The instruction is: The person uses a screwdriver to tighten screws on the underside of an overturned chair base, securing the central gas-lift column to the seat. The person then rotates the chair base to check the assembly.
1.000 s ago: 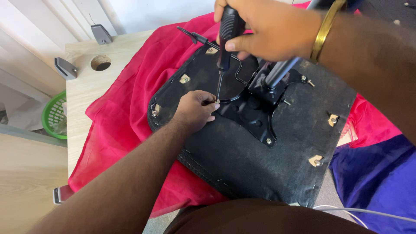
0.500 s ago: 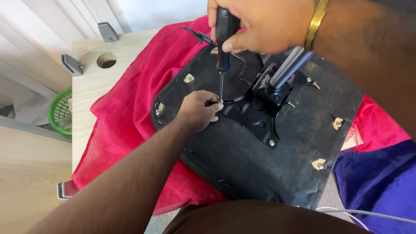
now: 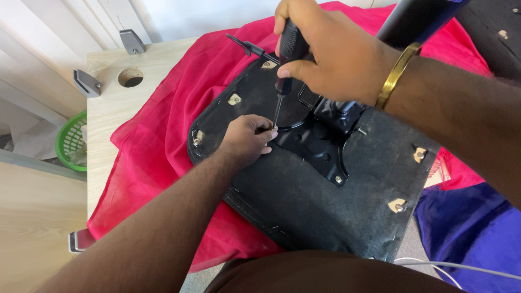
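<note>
The right hand is wrapped around the black handle of a slim-shafted screwdriver, held nearly upright with the thin metal shaft running down to its tip at the left edge of the black metal mounting plate. A gold-coloured bangle sits on the right wrist. The left hand rests on the seat base just left of that plate, fingers curled narrow and pinched together right at the screwdriver tip, where a small metal screw head shows; whether the fingertips actually grip it is hard to tell.

The plate is fixed to the middle of an upturned black fabric-covered chair seat base, which lies flat in the centre of the scene. Small brass-coloured brackets sit at its edges, one near the far left corner and one on the near right side. A dark cylindrical column rises from the far side of the plate towards the far right.

The seat base lies on a bright red thin cloth spread over a pale wooden counter, which has a round hole near its far left corner. A green plastic basket stands lower down, left of the counter. A blue cloth lies at the near right.
</note>
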